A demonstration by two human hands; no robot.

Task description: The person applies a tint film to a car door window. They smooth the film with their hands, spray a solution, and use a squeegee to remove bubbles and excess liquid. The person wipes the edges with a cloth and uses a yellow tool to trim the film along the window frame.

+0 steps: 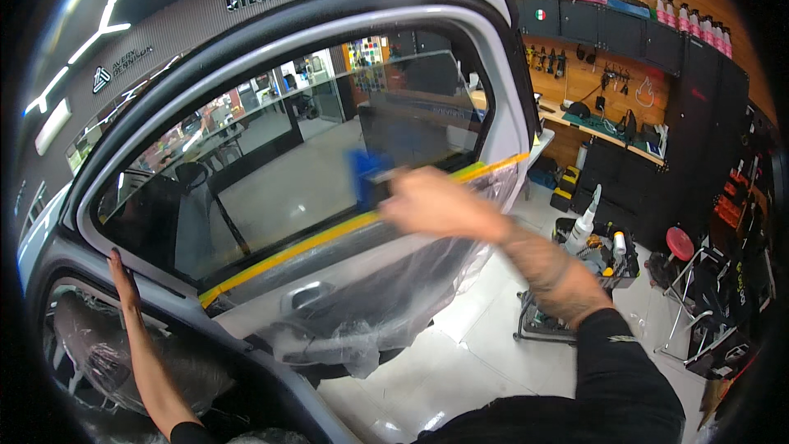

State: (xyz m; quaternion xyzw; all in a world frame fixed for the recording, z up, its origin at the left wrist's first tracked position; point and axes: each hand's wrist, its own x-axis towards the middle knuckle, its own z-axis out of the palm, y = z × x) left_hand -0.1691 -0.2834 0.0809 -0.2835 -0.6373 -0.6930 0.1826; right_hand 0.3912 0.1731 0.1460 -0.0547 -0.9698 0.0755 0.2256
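My right hand (431,201) is closed around a squeegee with a blue blade (362,177), held against or just in front of the lower part of a car door's window glass (275,185). Both are smeared by motion, so contact with the glass cannot be told. Yellow tape (308,243) runs along the base of the window. Below it, clear plastic sheeting (370,312) drapes over the inner door panel. At the left, my left hand (123,281) lies with fingers stretched against the edge of the door frame (94,234), holding nothing.
Plastic also covers a car seat (107,345) at lower left. Right of the door stands a cart (612,275) carrying a spray bottle (582,226) and tools. Farther off are a workbench (604,127), dark cabinets (608,29) and a red-topped stool (679,242).
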